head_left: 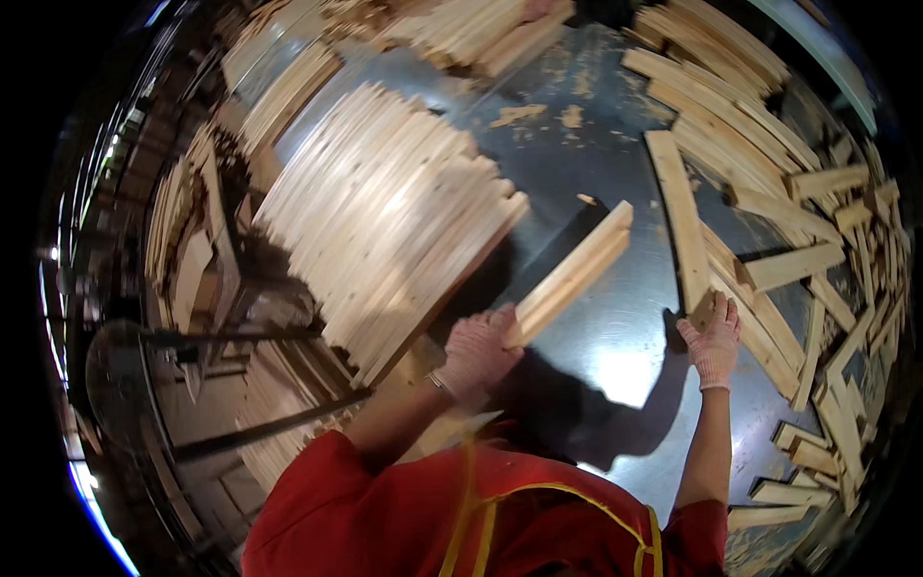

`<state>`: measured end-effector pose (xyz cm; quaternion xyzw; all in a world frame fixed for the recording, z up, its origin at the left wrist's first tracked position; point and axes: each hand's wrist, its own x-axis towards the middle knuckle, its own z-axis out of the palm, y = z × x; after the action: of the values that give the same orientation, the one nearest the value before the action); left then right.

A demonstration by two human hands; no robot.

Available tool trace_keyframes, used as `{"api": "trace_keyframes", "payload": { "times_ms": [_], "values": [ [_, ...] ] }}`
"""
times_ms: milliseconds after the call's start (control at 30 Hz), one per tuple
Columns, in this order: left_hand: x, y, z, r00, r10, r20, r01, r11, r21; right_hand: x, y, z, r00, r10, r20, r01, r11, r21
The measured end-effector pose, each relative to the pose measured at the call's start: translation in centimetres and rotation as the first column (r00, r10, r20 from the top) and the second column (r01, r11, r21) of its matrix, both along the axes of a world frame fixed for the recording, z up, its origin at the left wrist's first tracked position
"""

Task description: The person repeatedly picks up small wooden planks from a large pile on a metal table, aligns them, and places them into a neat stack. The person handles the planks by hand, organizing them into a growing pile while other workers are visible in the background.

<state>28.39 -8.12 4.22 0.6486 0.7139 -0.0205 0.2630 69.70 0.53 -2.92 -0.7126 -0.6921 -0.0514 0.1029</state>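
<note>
My left hand, in a pale knitted glove, is closed round the near end of a wooden board. The board is raised above the metal table, and its far end points up and to the right. At the right, my gloved right hand lies over the near end of a second board, which rests on the table. Its fingers are stretched out across the wood. To the left of the held board is a wide row of boards packed side by side.
The metal table carries wood scraps toward the back. Stacked boards line the far right, with a loose heap of short offcuts beside them. More board stacks stand at the back. A dark metal frame is at the lower left.
</note>
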Motion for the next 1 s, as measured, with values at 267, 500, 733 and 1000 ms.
{"api": "trace_keyframes", "payload": {
  "times_ms": [267,500,733,1000],
  "values": [
    [-12.5,-3.9,-4.1,0.978,0.001,-0.208,0.093,0.893,0.440,-12.1,-8.1,-2.7,0.493,-0.339,-0.801,-0.138,0.879,-0.457],
    [-11.7,-3.3,-4.3,0.991,-0.104,-0.081,0.130,0.865,0.484,-34.0,-17.4,1.5,0.766,-0.145,-0.627,-0.502,0.476,-0.723],
    [-12.0,-3.6,-5.1,0.965,-0.138,-0.223,0.227,0.866,0.445,-24.3,-1.7,2.4,0.582,0.552,-0.597,-0.672,0.740,0.028],
    [0.9,0.9,-2.0,0.940,-0.320,-0.119,0.341,0.872,0.351,11.7,12.2,0.1,0.198,-0.423,-0.884,0.789,0.604,-0.112]
  ]
}}
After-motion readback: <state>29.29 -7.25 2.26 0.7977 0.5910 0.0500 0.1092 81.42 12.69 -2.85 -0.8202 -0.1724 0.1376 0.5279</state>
